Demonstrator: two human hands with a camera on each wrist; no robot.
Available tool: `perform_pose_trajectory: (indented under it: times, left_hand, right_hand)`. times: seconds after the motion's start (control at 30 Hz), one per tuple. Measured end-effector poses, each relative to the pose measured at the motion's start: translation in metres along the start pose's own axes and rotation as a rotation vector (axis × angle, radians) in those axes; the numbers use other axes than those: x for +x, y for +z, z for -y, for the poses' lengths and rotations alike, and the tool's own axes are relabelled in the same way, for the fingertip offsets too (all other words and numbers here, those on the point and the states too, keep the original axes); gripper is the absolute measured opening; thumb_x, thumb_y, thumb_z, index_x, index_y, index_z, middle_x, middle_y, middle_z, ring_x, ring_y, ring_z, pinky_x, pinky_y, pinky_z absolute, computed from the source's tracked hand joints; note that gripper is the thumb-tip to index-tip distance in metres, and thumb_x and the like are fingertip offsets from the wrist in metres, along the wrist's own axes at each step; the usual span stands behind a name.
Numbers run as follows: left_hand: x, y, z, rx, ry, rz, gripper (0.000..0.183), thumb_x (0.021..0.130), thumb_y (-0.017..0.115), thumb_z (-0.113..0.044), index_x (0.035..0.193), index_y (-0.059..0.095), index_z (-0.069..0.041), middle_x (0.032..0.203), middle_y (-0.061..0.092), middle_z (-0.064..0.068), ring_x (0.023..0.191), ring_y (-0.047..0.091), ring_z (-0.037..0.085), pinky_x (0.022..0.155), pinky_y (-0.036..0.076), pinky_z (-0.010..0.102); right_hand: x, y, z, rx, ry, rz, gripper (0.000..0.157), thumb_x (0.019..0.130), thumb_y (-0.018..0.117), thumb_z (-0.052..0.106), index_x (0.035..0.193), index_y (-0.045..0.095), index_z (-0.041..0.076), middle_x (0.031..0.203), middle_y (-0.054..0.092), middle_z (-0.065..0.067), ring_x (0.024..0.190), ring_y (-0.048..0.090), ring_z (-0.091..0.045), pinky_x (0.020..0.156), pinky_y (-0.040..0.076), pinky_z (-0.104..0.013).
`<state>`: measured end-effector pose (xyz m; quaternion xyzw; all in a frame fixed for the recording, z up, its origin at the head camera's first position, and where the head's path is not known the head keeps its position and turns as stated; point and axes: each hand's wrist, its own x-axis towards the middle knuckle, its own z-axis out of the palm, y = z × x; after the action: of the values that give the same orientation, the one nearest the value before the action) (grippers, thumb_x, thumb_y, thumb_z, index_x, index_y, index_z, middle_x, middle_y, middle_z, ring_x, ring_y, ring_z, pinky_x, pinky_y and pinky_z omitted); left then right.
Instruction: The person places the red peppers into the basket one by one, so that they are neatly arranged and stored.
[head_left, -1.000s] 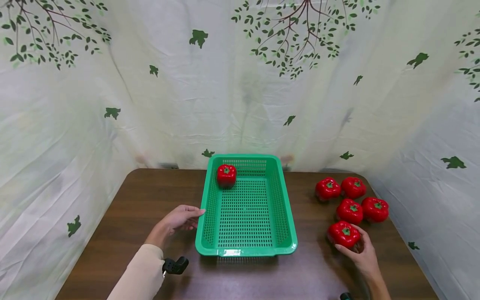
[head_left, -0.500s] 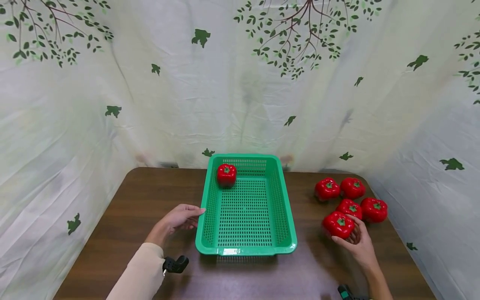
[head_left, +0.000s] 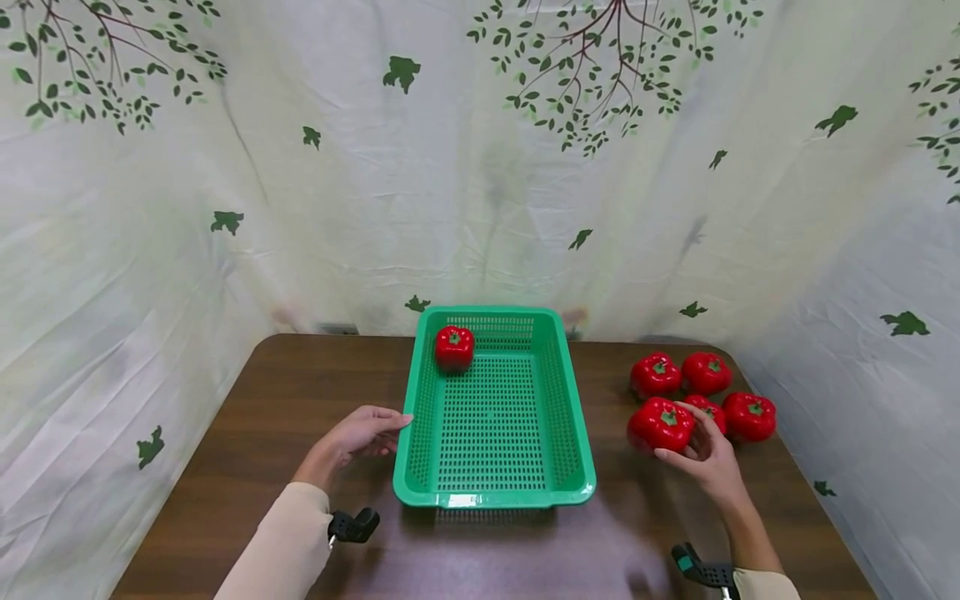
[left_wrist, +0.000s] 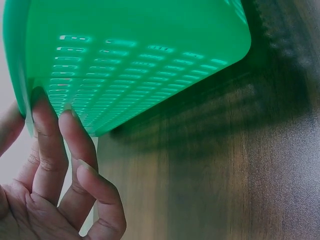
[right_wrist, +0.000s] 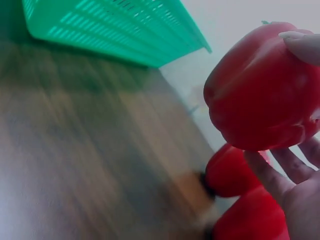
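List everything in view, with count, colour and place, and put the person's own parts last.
Basket: one, green, between the hands
Pepper in basket: one, red, far left corner
Held pepper: one, red, in the right hand
Loose peppers: four, red, table's far right
Table: one, brown, beneath
Backdrop: one, pale with green leaf print, behind table
Wrist devices: two, black, one per wrist
Sleeves: two, cream, forearms
Left hand: one, pinching basket's left rim
Right hand: one, gripping held pepper

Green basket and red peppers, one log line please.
left hand: grips basket rim; right hand: holds pepper above table; basket: one pepper; table: four peppers
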<state>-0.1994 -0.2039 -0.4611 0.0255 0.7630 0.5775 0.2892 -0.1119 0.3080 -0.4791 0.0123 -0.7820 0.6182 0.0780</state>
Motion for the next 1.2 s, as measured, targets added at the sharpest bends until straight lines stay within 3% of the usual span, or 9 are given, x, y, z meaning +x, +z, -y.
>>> perform_pose_trajectory:
  times: [0.2,0.77,1.2]
  left_hand:
    - [0.000,0.000,0.000,0.008,-0.005,-0.013,0.043,0.095,0.061,-0.037,0.109,0.068,0.003,0.086,0.071,0.004,0.076,0.064,0.019,0.074,0.050,0.034]
    - [0.003,0.004,-0.003,0.035,0.001,-0.033,0.041,0.094,0.062,-0.036,0.105,0.070,0.002,0.083,0.071,0.005,0.077,0.064,0.024,0.071,0.049,0.033]
    - [0.001,0.005,-0.001,0.029,-0.011,-0.057,0.043,0.095,0.061,-0.036,0.110,0.068,0.004,0.085,0.070,0.004,0.077,0.063,0.022,0.074,0.050,0.036]
  right_hand:
    - [0.012,0.005,0.015,0.032,0.017,0.008,0.070,0.086,0.070,0.002,0.144,0.033,0.015,0.135,0.042,0.004,0.117,0.045,-0.006,0.085,0.048,-0.015]
    - [0.040,0.022,0.041,0.082,-0.098,0.052,0.071,0.083,0.070,-0.004,0.144,0.035,0.006,0.135,0.043,0.005,0.118,0.047,-0.010,0.085,0.049,-0.018]
    - [0.063,0.053,0.052,0.147,-0.133,0.126,0.069,0.083,0.069,-0.005,0.143,0.036,0.006,0.135,0.046,0.000,0.122,0.044,-0.017,0.093,0.046,-0.022]
